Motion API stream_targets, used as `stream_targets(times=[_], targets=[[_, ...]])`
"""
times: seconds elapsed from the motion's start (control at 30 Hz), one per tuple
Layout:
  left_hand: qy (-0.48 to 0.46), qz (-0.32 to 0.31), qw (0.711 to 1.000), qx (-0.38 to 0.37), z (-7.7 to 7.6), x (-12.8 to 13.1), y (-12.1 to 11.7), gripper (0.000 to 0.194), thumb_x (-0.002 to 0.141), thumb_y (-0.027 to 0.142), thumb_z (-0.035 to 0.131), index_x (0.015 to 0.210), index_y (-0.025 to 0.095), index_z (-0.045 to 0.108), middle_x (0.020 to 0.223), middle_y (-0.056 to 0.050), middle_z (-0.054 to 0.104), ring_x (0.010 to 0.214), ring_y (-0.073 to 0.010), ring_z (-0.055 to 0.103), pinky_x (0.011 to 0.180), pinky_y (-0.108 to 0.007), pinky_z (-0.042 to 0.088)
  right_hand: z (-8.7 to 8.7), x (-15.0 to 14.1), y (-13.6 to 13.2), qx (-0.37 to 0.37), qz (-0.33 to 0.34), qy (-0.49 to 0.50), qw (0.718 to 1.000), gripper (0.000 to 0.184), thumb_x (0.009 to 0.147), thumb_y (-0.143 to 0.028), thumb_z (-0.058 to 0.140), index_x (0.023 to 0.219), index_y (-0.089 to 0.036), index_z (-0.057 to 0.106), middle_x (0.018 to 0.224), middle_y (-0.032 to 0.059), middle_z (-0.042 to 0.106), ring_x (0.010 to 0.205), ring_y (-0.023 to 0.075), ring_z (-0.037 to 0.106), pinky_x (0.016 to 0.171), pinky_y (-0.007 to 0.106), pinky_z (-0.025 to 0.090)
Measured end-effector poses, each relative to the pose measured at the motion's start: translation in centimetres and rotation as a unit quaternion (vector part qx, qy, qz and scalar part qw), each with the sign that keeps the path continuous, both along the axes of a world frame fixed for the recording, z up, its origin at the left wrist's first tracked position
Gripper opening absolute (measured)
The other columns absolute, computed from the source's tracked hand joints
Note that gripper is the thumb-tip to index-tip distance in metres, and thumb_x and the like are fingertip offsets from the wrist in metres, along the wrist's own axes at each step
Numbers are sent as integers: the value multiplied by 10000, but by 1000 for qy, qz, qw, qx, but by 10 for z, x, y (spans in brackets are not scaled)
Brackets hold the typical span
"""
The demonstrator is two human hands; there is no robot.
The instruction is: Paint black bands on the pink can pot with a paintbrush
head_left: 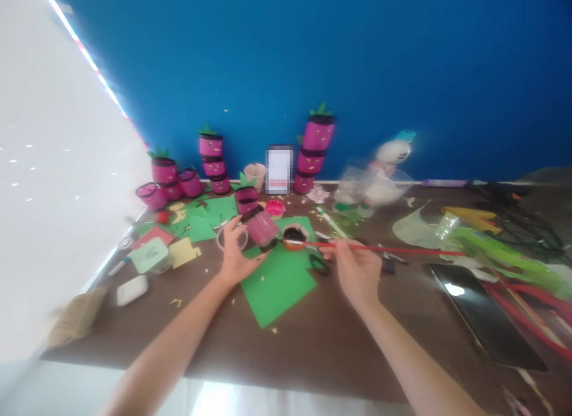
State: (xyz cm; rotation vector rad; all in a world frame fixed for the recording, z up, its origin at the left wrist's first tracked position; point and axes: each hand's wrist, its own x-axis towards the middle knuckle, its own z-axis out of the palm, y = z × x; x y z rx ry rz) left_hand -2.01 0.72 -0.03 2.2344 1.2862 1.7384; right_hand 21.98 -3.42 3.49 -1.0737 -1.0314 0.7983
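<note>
My left hand (235, 252) grips a pink painted cup (261, 226), tilted on its side over a green paper sheet (279, 279). My right hand (355, 267) pinches a long red-handled paintbrush (388, 249). The brush tip reaches left to a small orange pot of black paint (295, 235), which stands right beside the cup's dark rim. Black scissors (318, 263) lie on the green sheet just left of my right hand.
Stacks of pink cups with faces and green leaves (315, 148) (212, 160) stand along the blue wall. Green, red and yellow paper scraps (196, 222) lie at left. A dark tablet (485, 314), plastic bags (370, 183) and green plastic (500, 249) crowd the right.
</note>
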Motion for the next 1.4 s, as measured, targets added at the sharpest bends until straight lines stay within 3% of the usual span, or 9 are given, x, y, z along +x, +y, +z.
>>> stream_targets(times=[0.1, 0.3, 0.53, 0.67, 0.87, 1.1, 1.27, 1.4], targets=[[-10, 0, 1000, -8, -1, 0, 0, 789, 582, 341, 779, 1213, 241, 316, 1306, -177, 369, 1245, -298, 395, 969, -505, 390, 0, -2, -2, -10, 23, 4, 1000, 173, 756, -348, 660, 761, -177, 684, 609, 31, 694, 509, 141, 619, 583, 305, 553], [-24, -1, 1000, -12, -4, 0, 1, 806, 576, 343, 780, 1225, 249, 310, 1309, -170, 364, 1242, -300, 400, 976, -502, 381, 7, 1, 2, 1, -8, 19, 1000, 181, 782, -350, 632, 762, -173, 669, 599, 25, 673, 523, 131, 596, 591, 295, 524], [-33, -26, 999, -8, -5, 0, 2, 826, 560, 309, 789, 1234, 249, 316, 1315, -170, 361, 1250, -303, 387, 978, -501, 377, 12, 8, 7, 24, 114, 68, 991, 136, 774, -352, 634, 800, -218, 642, 605, -1, 604, 576, 135, 564, 534, 266, 445], [-34, -40, 998, -16, -4, -1, 1, 802, 566, 301, 787, 1220, 261, 325, 1334, -166, 350, 1259, -298, 380, 975, -500, 377, 10, 10, 9, 2, 144, 76, 987, 139, 756, -351, 656, 786, -217, 644, 620, 7, 617, 573, 133, 543, 534, 268, 429], [-42, -45, 998, -15, -4, 1, -1, 817, 555, 324, 796, 1219, 255, 324, 1318, -166, 379, 1256, -295, 395, 965, -471, 393, 4, 12, 12, -14, 138, 66, 988, 161, 758, -371, 650, 797, -216, 631, 631, 6, 618, 579, 139, 545, 550, 282, 433], [-43, -50, 998, -14, -5, 2, 0, 820, 553, 321, 796, 1219, 249, 324, 1305, -163, 387, 1241, -288, 413, 969, -467, 392, 10, 13, 13, 10, 111, 68, 991, 153, 762, -364, 646, 769, -212, 628, 617, -1, 589, 577, 130, 533, 547, 269, 424], [-46, -52, 997, -22, -6, 2, 0, 818, 549, 326, 798, 1215, 253, 327, 1311, -163, 376, 1239, -287, 411, 964, -470, 398, 9, 12, 11, -5, 130, 64, 989, 171, 765, -383, 639, 777, -213, 618, 611, -2, 597, 562, 137, 552, 526, 274, 429], [-52, -41, 998, -24, -7, 1, 0, 815, 541, 331, 802, 1206, 245, 339, 1315, -167, 367, 1238, -292, 406, 965, -477, 392, 3, 17, 16, 2, 80, 64, 995, 175, 751, -375, 664, 761, -207, 616, 615, -4, 635, 558, 124, 568, 545, 258, 444]])
